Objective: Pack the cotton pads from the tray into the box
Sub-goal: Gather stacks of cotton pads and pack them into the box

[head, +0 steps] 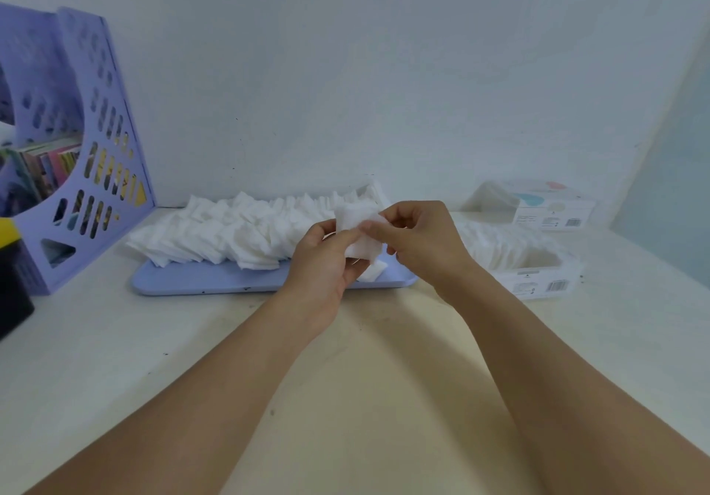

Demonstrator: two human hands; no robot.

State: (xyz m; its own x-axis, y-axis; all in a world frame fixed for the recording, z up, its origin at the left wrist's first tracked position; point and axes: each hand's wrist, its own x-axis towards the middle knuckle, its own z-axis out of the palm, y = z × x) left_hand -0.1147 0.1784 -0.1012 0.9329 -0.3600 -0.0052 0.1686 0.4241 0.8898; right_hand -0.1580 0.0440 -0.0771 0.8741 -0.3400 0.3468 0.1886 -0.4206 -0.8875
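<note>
Two bare forearms reach in from the bottom edge, meeting over the near right part of the tray. Left hand [326,260] and right hand [418,241] both pinch a small stack of cotton pads [359,231] between thumbs and fingertips, held up above the tray; fingers curled around it from both sides. Stack is white, square-ish, soft-edged, several layers thick, a bit fuzzy from blur. One loose pad [373,271] lies on the tray just below the hands. Lavender tray [215,283] sits on the cream table [365,360], carrying a long messy row of white pads [238,229], overlapping and leaning like fallen tiles, spilling past the tray's left end. Right of the hands, touching or just beside the tray, an open white box [545,279] with barcode on its front, partly filled with pads standing on edge at its left, a gap at its right. Behind it a lid or second box [549,210] near the wall. Far left: purple perforated file rack [88,149] with books, black and yellow thing [11,283] at the edge.
</note>
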